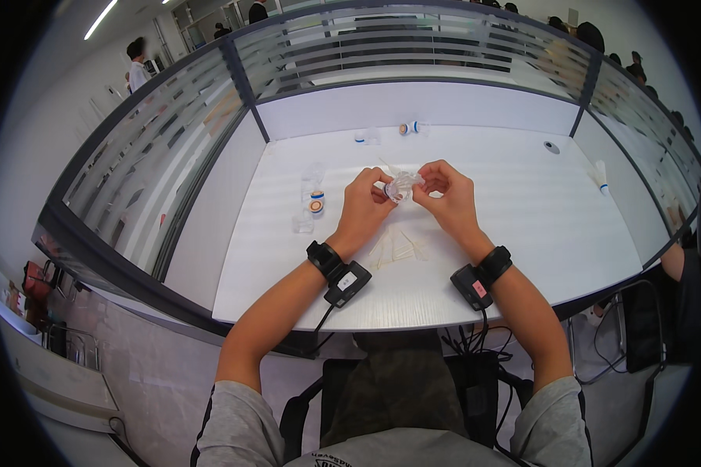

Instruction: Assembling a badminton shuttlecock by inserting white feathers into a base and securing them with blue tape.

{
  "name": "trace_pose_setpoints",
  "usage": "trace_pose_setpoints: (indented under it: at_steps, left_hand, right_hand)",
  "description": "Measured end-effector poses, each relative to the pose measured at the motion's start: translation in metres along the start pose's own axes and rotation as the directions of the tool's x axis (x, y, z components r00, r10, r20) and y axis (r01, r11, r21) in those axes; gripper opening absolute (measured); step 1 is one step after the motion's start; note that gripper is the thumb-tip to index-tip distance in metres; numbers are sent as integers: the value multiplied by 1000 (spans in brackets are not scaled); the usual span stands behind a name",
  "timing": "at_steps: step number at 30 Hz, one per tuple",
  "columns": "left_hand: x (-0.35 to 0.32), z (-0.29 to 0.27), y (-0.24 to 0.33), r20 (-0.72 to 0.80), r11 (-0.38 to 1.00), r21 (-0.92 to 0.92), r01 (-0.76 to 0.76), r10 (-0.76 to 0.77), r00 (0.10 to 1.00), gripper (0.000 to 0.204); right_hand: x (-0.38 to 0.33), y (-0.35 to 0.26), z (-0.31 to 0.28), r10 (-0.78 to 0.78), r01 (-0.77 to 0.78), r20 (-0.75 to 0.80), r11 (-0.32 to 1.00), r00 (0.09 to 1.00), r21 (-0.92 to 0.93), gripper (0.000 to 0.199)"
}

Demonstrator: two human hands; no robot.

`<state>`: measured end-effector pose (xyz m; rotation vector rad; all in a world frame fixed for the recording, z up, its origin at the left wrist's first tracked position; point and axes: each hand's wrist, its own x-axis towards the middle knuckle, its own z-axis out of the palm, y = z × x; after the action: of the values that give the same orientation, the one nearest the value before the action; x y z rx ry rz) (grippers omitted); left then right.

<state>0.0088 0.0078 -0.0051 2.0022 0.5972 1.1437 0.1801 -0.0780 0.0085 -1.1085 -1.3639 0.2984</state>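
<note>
Above the middle of the white table, a small clear plastic piece is being held between two hands. Its left side is being grasped by the left hand, and its right edge is being pinched by the right hand. Thin pale sticks are lying below, and small round tubs are resting at left.
</note>
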Motion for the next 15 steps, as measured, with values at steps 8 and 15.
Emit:
trace_pose_setpoints:
  at_steps: [8,15]
  left_hand:
    - [2,1,3,-7,1000,0,-4,4,1000,28]
    - [0,0,3,11,1000,-29,6,-5,1000,27]
  right_hand:
    - [3,1,-3,-14,14,18,1000,1000,-20,23]
    - [0,-1,-2,-4,7,39,997,999,-71,23]
